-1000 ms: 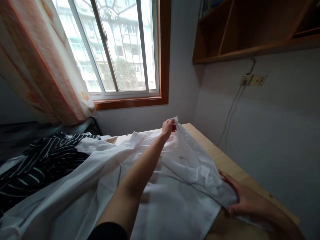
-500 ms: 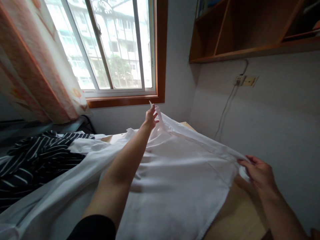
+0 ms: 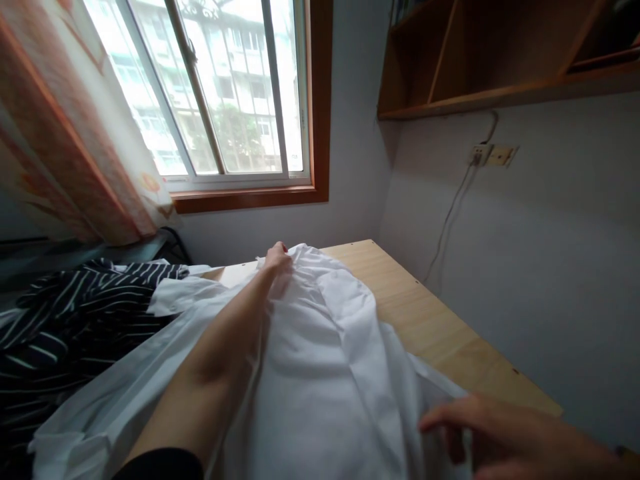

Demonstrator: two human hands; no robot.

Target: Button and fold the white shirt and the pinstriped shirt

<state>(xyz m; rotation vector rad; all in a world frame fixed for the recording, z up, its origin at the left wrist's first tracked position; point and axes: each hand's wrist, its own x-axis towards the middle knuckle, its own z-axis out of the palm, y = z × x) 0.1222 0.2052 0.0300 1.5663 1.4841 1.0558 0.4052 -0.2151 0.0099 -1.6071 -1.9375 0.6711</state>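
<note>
A white shirt (image 3: 320, 373) lies spread over a light wooden table (image 3: 425, 320). My left hand (image 3: 277, 257) reaches far across it and is closed on the shirt's far edge, near the table's back. My right hand (image 3: 500, 437) is low at the near right corner, its fingers curled on the shirt's near edge. The right side of the shirt is folded over toward the middle.
A black garment with white stripes (image 3: 70, 320) lies on the left beside the shirt. A window (image 3: 225, 93) with an orange curtain (image 3: 55, 133) is behind. A wooden wall shelf (image 3: 500, 60) and a socket with a cable (image 3: 483, 157) are on the right wall.
Both hands have come down and leftward, laying the lifted right side of the shirt over onto its middle. More bare table shows on the right.
</note>
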